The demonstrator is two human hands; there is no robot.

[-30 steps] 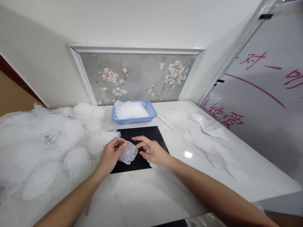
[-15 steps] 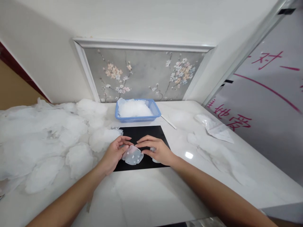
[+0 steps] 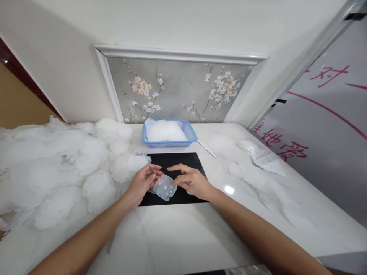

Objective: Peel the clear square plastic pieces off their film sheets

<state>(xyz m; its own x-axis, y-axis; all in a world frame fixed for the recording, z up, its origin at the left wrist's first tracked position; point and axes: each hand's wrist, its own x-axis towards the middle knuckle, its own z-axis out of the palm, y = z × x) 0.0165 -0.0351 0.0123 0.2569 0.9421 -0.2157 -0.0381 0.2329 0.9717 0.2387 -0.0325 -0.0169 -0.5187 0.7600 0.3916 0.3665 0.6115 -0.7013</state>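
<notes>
A small translucent white plastic piece (image 3: 164,187) with pale dots lies over the front of a black mat (image 3: 174,162). My left hand (image 3: 142,183) pinches its left edge with curled fingers. My right hand (image 3: 190,181) sits at its right edge, thumb and middle fingers touching the piece, index finger stretched out flat above it. Both forearms reach in from the near edge of the white marble table (image 3: 177,236).
A blue basket (image 3: 189,135) heaped with white translucent pieces stands behind the mat. A big pile of white gauzy petals (image 3: 57,164) covers the table's left side. At the right lie a thin white stick (image 3: 207,148), a clear plastic bag (image 3: 262,157) and loose petals (image 3: 258,187).
The plastic piece has dropped lower onto the mat and turned a little between both hands. The camera view has shifted slightly left and up.
</notes>
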